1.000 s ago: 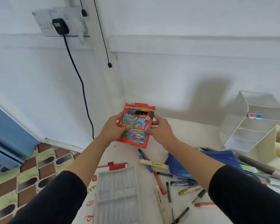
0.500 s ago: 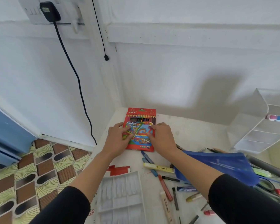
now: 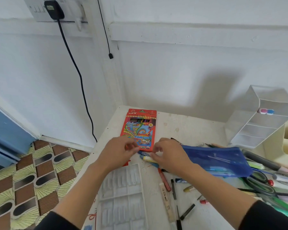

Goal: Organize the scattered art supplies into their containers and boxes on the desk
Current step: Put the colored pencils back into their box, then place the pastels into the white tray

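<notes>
I've laid the red cardboard coloured-pencil box (image 3: 140,128) flat at the white desk's (image 3: 189,130) far corner, centre frame. My left hand (image 3: 118,152) and right hand (image 3: 169,156) have released it, fingers loosely curled, gripping nothing. Scattered pens and markers (image 3: 164,179) at lower right come next, I judge.

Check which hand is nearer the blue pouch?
Right. The right hand is beside the blue pouch, at its left end; the left hand is farther left, by the pencil box.

Red pencil box (image 3: 140,128) flat on desk (image 3: 186,130), left hand (image 3: 118,152) and right hand (image 3: 169,155) just beside.
</notes>
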